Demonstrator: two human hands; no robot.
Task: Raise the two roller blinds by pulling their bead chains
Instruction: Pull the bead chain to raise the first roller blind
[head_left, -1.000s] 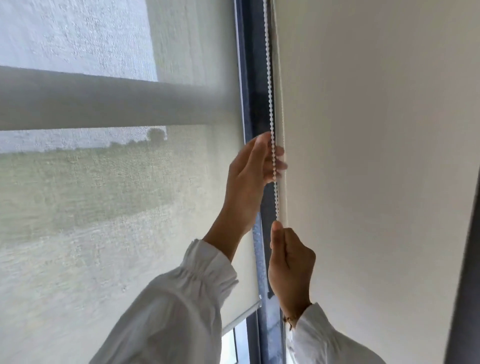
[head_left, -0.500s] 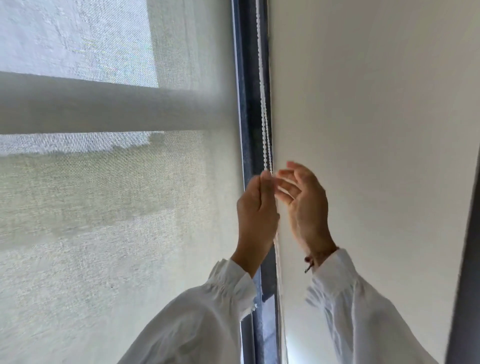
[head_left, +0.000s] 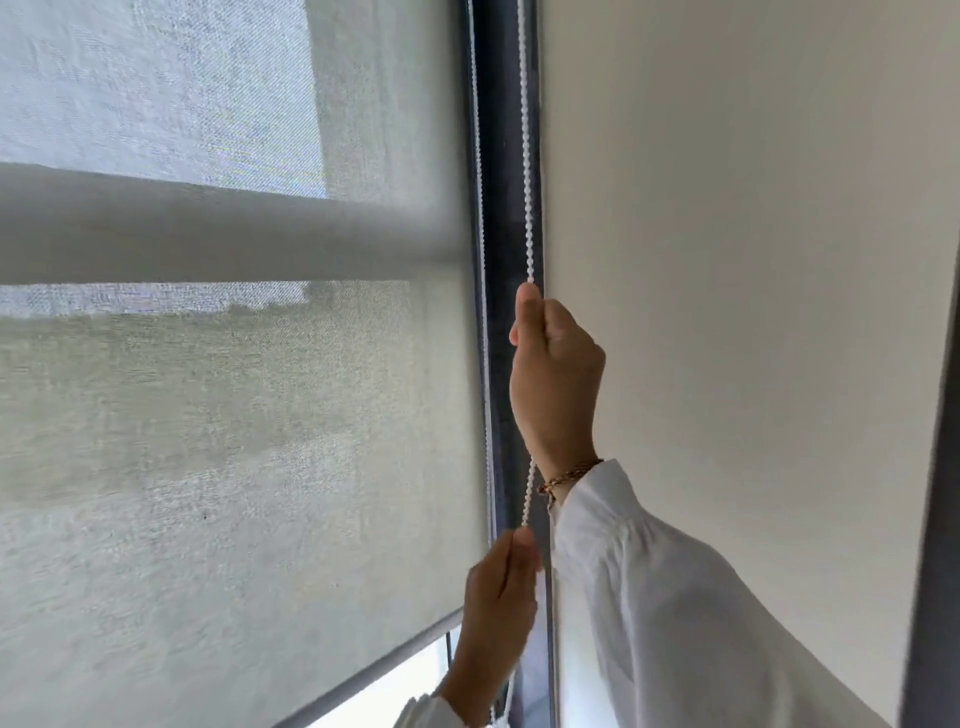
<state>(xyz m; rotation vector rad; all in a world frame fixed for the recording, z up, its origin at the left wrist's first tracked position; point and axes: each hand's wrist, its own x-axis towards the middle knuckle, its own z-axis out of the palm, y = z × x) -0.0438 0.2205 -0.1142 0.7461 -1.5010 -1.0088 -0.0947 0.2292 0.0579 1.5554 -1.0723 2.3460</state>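
A white bead chain hangs down the dark window frame between two roller blinds. My right hand is closed around the chain at mid-height. Lower down, my left hand pinches the same chain just under the right wrist. The left blind is a sheer grey weave. Its bottom bar sits a little above the bright lower glass. The right blind is opaque cream and fills the right side. A second thin chain runs along the left blind's edge.
A horizontal window bar shows as a grey band behind the sheer blind. A dark vertical frame post stands at the far right edge. Both white sleeves rise from the bottom of the view.
My hands have swapped heights on the chain: the right one went up and closed on it, the left one dropped low. The left blind's bottom bar is back in view.
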